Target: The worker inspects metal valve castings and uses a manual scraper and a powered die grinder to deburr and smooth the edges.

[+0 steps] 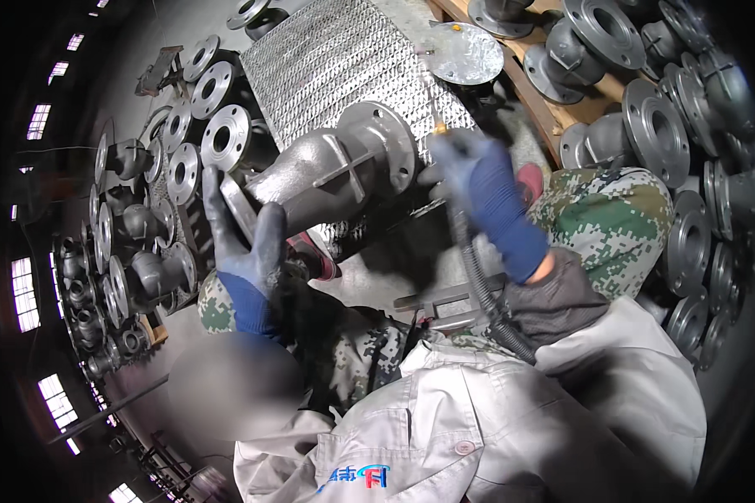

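A grey flanged metal pipe fitting (pixel 319 172), its body crossed by raised ribs, lies over the near edge of the textured metal work surface (pixel 310 67). My left hand (pixel 252 243), in a grey and blue glove, grips the flange at its left end, thumb on one side and fingers on the other. Beside the right-hand flange, my gloved right hand (pixel 478 172) is closed around a slim rotary hand tool (pixel 440 127). A thin shaft with a brass-coloured collar juts forward from it. From the same hand a corrugated hose (pixel 474 264) runs back past my forearm. The tool's grip is hidden.
Several flanged fittings (pixel 226 138) stand on the floor to the left. More fittings (pixel 654 130) crowd the right side, some on a wooden pallet (pixel 528 101). A round metal plate (pixel 466 54) with small orange bits sits beyond the work surface. My knees flank it.
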Available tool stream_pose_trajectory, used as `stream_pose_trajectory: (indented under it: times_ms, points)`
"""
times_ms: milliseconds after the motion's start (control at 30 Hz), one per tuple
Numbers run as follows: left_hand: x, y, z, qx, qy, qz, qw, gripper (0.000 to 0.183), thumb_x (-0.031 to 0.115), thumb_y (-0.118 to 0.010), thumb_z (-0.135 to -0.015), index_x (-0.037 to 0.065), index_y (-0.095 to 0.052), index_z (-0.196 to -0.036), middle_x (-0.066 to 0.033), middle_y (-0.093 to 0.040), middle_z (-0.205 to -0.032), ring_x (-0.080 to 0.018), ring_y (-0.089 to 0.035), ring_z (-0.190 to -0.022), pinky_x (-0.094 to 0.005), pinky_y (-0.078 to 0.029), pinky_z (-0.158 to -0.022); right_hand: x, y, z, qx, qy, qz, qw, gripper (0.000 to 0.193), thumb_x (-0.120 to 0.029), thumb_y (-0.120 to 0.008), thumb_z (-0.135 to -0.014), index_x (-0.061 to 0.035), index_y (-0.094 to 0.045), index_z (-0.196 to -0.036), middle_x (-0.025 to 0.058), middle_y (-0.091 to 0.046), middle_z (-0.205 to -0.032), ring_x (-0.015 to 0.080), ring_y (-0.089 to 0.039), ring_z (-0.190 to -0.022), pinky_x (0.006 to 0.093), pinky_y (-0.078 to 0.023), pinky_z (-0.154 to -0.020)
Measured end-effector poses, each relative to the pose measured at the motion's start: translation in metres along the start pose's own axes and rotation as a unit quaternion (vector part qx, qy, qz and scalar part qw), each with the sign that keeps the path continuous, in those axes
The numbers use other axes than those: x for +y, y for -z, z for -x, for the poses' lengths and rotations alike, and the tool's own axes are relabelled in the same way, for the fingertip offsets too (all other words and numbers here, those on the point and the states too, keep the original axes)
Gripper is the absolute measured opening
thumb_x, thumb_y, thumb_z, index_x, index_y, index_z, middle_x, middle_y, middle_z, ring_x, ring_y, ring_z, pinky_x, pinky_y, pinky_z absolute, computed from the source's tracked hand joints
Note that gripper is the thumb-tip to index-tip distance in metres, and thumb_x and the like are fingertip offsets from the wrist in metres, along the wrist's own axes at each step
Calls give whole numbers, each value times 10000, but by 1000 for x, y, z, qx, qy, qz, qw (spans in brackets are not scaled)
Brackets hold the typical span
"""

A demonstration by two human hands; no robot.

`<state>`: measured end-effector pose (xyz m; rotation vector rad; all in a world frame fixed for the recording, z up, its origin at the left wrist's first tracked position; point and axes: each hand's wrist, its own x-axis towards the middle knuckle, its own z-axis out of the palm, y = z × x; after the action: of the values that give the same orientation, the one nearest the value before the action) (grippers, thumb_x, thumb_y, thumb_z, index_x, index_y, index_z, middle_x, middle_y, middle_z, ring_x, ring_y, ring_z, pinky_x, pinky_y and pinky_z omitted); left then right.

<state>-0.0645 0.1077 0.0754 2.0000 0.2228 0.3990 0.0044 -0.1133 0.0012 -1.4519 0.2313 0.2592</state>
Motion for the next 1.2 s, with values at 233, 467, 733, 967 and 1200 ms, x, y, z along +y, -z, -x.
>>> stream_pose_trajectory:
  times_ms: [233,467,733,967,1200]
  points:
    - [-16,13,4,102,145,79,981,537,-9,-513,-833,63,-425,-1358,-164,-525,-1225,-241,-568,-1027,-290,-460,-878,33,73,-37,234,143,524,806,457,-327,-531,-921,-14,-492,-1252,249,-636,-852,426,-622,-781,456,-486,-701]
    - [-46,36,8,24,-301,-405,863,415,41,-541,-876,88,-480,-1284,-242,-526,-1210,-336,-621,-903,-350,-514,-834,39,8,2,-70,79,5,994,344,-132,-529,-911,-23,-566,-1235,91,-661,-1002,137,-615,-826,274,-496,-756]
    - [-61,53,13,0,-232,-403,885,322,-54,-483,-799,31,-561,-1099,-335,-424,-1322,-496,-510,-1141,-449,-502,-853,84,-38,3,-53,233,286,928,518,-41,-550,-816,-178,-519,-1314,163,-612,-723,324,-593,-587,392,-487,-547]
    - [-62,54,7,21,-285,-405,868,424,-24,-501,-741,33,-506,-1161,-340,-492,-1249,-513,-518,-1118,-480,-497,-839,81,-40,-8,-81,179,262,945,534,-41,-556,-808,-193,-516,-1318,159,-614,-750,318,-606,-618,400,-491,-561]
    - [-53,53,9,2,-238,-446,862,501,6,-527,-744,101,-481,-1234,-331,-509,-1226,-510,-552,-1067,-484,-508,-822,79,-51,-8,-52,231,480,845,582,-104,-557,-830,-182,-409,-1388,127,-607,-792,289,-627,-643,409,-503,-558]
